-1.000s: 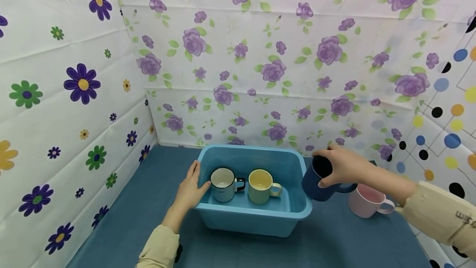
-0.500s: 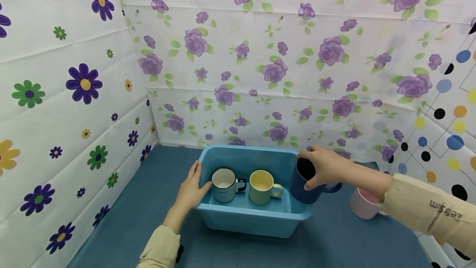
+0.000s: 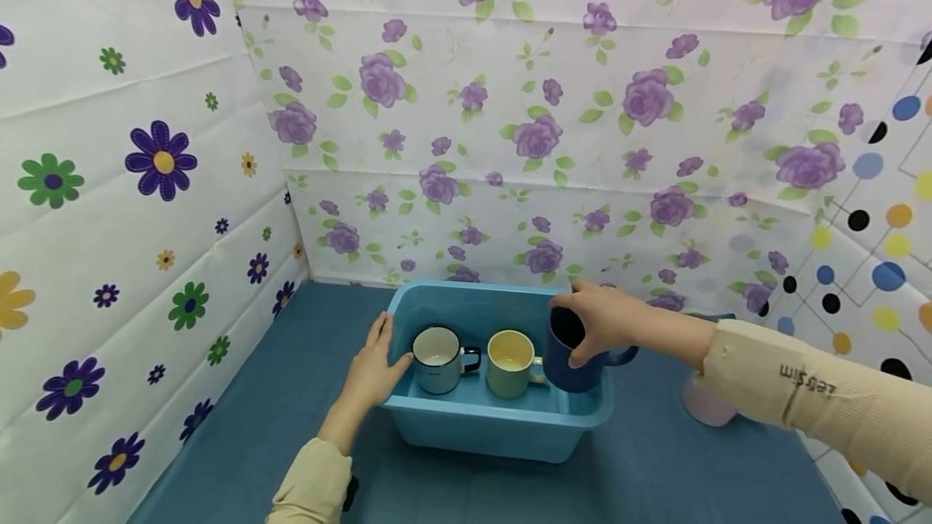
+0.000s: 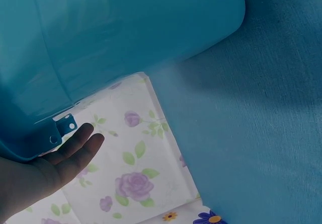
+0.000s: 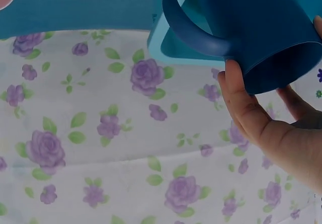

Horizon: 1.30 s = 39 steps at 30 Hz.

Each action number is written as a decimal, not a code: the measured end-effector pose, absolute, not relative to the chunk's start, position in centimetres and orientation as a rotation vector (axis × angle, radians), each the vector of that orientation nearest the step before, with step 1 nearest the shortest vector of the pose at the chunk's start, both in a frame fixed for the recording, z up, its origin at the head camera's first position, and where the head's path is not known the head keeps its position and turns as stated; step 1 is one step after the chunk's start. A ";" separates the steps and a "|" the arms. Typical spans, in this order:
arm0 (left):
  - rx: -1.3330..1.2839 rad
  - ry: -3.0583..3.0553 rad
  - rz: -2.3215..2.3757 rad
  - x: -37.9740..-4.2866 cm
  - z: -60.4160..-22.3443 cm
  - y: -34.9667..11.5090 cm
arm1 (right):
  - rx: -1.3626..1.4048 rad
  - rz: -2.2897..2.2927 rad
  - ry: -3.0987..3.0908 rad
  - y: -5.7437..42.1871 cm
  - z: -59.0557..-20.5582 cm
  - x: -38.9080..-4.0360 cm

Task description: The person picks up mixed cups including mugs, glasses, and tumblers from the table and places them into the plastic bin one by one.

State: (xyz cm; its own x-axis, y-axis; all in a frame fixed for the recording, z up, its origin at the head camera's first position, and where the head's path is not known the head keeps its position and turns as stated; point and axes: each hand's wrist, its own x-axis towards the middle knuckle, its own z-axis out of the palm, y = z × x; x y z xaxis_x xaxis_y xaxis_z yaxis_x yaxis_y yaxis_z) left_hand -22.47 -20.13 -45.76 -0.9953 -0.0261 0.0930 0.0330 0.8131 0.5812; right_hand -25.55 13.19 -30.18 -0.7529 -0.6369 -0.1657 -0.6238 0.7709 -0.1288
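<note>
My right hand (image 3: 600,320) grips a dark blue mug (image 3: 571,362) by its upper rim, thumb on the near side and fingers on the far side. The mug hangs over the right end of a light blue plastic bin (image 3: 484,431), its handle (image 5: 196,38) pointing right. Inside the bin stand a white mug (image 3: 439,374) with a black rim and handle, and a yellow mug (image 3: 510,374) to its right. The blue mug overlaps the yellow mug's handle. My left hand (image 3: 373,370) rests at the bin's left rim, its fingers extended outside in the left wrist view.
A pink mug (image 3: 706,407) stands on the blue tabletop (image 3: 655,459) right of the bin, partly hidden by my right sleeve (image 3: 786,378). Flower-patterned sheets (image 3: 466,144) rise behind and to the left; a dotted sheet (image 3: 866,265) borders the right.
My right hand has carried the blue mug leftward, from beyond the bin's right rim to over its interior. My sleeve now covers more of the pink mug. The left hand stays put.
</note>
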 end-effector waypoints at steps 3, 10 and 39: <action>-0.007 -2.902 -0.927 -22.5 -45.8 -20.2 | -1.008 -0.124 2.738 12.7 -30.4 -25.7; -0.013 -2.891 -0.935 -22.3 -45.8 -20.3 | -1.043 -0.144 2.694 11.4 -31.2 -26.2; 0.023 -2.890 -0.949 -22.5 -45.7 -20.2 | -1.143 -0.136 2.622 6.0 -34.6 -27.1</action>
State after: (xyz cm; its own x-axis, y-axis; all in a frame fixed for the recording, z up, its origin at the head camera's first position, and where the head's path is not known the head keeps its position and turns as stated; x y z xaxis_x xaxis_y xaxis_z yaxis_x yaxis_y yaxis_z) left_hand -22.46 -20.16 -45.74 -0.9949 -0.0452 0.0900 0.0170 0.8059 0.5918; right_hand -27.08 5.98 -34.63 -0.6490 -0.7299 -0.2145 -0.7038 0.6831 -0.1950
